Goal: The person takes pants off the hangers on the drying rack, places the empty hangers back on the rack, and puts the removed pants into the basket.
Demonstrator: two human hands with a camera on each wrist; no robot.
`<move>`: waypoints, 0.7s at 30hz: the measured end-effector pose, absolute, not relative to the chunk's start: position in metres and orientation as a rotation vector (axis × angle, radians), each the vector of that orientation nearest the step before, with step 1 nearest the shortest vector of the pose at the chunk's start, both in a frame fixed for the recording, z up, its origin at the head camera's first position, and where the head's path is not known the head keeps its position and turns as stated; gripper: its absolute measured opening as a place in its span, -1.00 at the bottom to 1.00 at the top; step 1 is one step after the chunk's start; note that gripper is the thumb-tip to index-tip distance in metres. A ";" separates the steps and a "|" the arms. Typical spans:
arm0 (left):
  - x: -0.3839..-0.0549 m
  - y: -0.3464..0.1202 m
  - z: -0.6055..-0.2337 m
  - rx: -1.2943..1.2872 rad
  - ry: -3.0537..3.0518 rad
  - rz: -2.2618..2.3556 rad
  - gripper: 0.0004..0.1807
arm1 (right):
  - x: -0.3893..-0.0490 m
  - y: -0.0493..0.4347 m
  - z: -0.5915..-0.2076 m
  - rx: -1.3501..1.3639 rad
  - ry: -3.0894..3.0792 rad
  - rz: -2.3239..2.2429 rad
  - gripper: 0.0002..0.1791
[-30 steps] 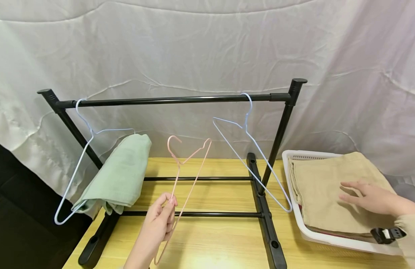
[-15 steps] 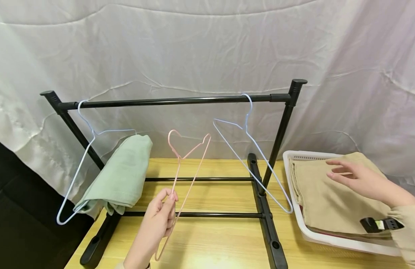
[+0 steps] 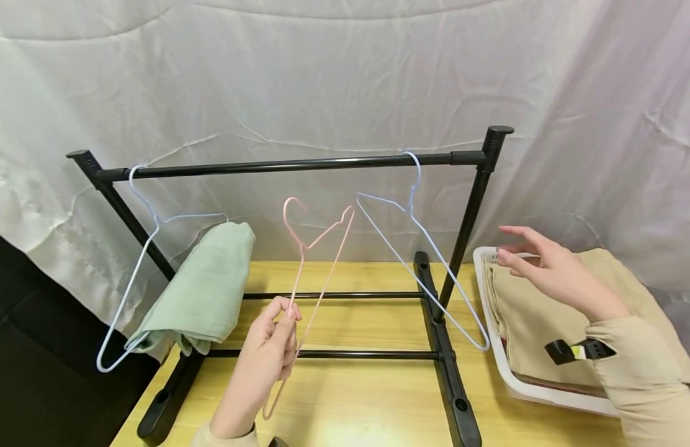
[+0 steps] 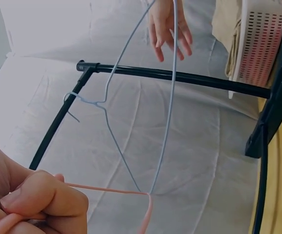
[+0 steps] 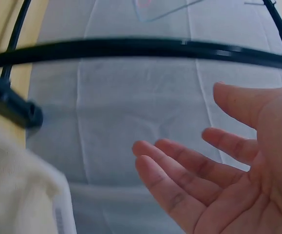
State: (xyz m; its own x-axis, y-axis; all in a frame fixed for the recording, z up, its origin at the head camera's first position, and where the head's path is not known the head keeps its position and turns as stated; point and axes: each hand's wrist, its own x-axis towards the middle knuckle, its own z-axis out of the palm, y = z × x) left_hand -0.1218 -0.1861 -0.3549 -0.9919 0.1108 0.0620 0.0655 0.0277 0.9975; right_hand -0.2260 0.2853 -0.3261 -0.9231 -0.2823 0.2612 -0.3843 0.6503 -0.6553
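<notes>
My left hand [image 3: 270, 347] pinches a pink wire hanger [image 3: 321, 292] by one side, holding it up in front of the rack with its hook at the top. In the left wrist view the thumb and curled fingers grip the pink wire closely. My right hand [image 3: 551, 273] hovers over the back left of the white basket [image 3: 498, 366], fingers loosely spread and nothing in them. Beneath it lies a folded beige cloth [image 3: 546, 329]. A blue hanger [image 3: 426, 239] hangs on the rack's bar [image 3: 267, 166] between the two hands.
At the left end of the bar hangs another blue hanger [image 3: 123, 298] carrying a green cloth [image 3: 202, 285]. The black rack's right foot [image 3: 448, 372] rests on the wooden table [image 3: 367, 397], close to the basket. A pale curtain [image 3: 322, 81] hangs behind.
My right hand has risen off the beige cloth and moved left, toward the rack. My left hand has lifted the pink hanger a little.
</notes>
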 end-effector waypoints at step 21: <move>-0.151 -0.181 -0.313 0.272 2.319 2.247 -0.77 | -0.259 0.205 -0.344 0.660 -2.294 1.867 -0.53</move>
